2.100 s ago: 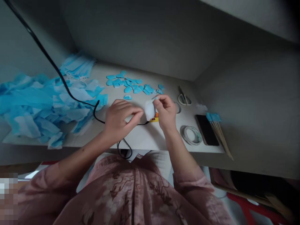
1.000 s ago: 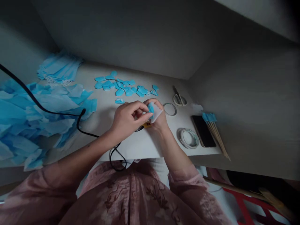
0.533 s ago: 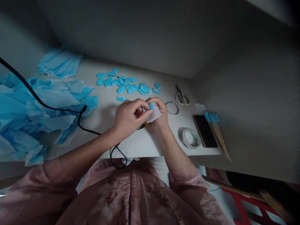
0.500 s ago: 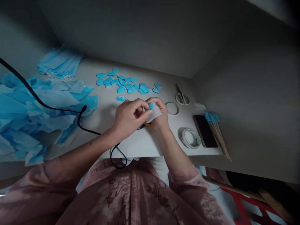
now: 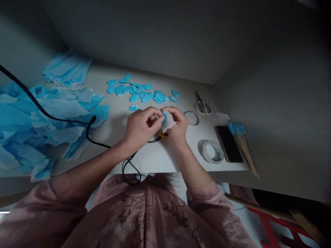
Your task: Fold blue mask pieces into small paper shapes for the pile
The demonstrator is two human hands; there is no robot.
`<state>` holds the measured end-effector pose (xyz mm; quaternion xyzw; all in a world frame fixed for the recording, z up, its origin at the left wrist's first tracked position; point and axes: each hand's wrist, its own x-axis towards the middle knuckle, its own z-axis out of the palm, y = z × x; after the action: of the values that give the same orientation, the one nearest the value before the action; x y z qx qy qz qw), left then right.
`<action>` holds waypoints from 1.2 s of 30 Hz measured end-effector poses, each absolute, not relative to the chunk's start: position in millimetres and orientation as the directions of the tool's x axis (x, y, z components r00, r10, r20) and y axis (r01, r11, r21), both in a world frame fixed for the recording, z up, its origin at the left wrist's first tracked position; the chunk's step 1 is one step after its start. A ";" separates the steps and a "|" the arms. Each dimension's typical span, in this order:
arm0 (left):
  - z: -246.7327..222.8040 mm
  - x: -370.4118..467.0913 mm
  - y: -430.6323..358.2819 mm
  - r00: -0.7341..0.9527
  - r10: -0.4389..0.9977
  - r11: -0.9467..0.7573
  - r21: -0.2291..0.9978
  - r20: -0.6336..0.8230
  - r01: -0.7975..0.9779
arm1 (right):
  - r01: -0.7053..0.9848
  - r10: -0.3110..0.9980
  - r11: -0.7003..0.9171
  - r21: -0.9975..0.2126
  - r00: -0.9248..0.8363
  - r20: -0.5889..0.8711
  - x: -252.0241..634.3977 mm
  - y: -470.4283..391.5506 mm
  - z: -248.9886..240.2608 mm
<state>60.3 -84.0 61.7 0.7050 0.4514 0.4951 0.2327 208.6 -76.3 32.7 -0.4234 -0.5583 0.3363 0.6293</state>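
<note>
Over the middle of the white table, my left hand (image 5: pixel 143 126) pinches the blue edge of a small white and blue cloth piece (image 5: pixel 168 121). My right hand (image 5: pixel 179 124) grips the same piece from the right, its fingers curled around the cloth. Just below the cloth lies a small yellow object (image 5: pixel 163 135) at the end of a black cable (image 5: pixel 154 140). Several small blue folded pieces (image 5: pixel 134 97) are scattered behind my hands, and one lies apart (image 5: pixel 133 107) nearer to my left hand.
Left: a heap of blue and white cloth (image 5: pixel 51 120) and stacked masks (image 5: pixel 68 70). Right: scissors (image 5: pixel 203 107), a thin ring (image 5: pixel 191 118), tape rolls (image 5: pixel 212 152), a black phone (image 5: pixel 229 144) and wooden sticks with blue heads (image 5: pixel 244 148). Walls enclose the table's back and right.
The cloth piece has been turned and bunched between my hands, and my left fingertips have shifted slightly left. More of the yellow object now shows. The whole view has shifted slightly.
</note>
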 end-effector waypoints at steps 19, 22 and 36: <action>68.2 59.5 -86.6 0.113 0.876 -0.481 0.838 0.468 0.256 | -0.088 0.907 0.400 -0.912 0.177 0.381 207.1 -74.1 29.7; 65.1 59.8 -85.5 0.113 0.889 -0.458 0.851 0.444 0.258 | -0.081 0.903 0.413 -0.907 0.162 0.397 207.1 -75.1 29.7; 65.4 61.0 -87.2 0.131 0.856 -0.514 0.794 0.501 0.325 | -0.041 0.920 0.369 -0.928 0.160 0.359 205.2 -77.1 31.0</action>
<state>61.0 -87.2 65.4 0.7055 0.4185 0.5093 0.2604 205.2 -77.1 31.0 -0.4165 -0.5273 0.3767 0.6376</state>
